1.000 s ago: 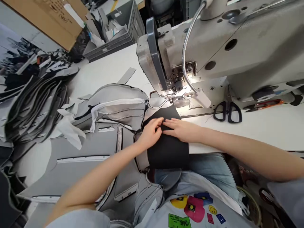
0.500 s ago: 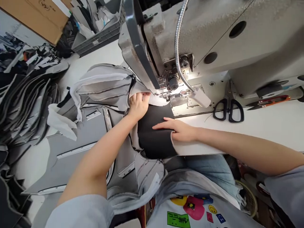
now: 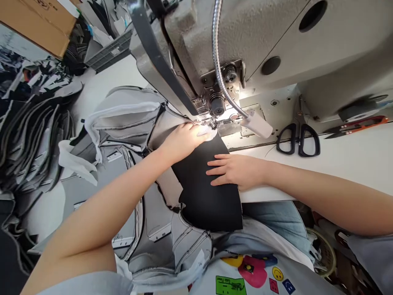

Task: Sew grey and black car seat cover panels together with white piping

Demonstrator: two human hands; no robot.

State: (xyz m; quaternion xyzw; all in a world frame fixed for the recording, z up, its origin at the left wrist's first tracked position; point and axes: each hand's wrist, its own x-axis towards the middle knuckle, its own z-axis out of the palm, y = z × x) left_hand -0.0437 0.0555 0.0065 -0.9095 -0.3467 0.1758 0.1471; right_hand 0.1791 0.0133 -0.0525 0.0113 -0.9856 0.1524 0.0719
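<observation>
My left hand [image 3: 184, 141] lies close to the presser foot [image 3: 208, 124] of the sewing machine [image 3: 260, 37], its fingers gathered on the grey padded fabric panel [image 3: 156, 241] by a small white mesh patch [image 3: 206, 133]. My right hand [image 3: 236, 171] rests flat, fingers spread, on a black fabric piece [image 3: 208, 205] that runs from under the foot toward my lap. The needle area is partly hidden by the machine head and the lamp glare.
Black-handled scissors [image 3: 297, 140] and orange thread snips [image 3: 356, 127] lie on the white sewing table [image 3: 337, 176] to the right. A stack of dark cut pieces [image 3: 39, 139] sits at the left, behind it a grey crate [image 3: 107, 53] and a cardboard box [image 3: 33, 24].
My left hand has slid right, up to the presser foot, and the black piece has moved with it. My right hand has shifted slightly, and the view has moved closer to the machine.
</observation>
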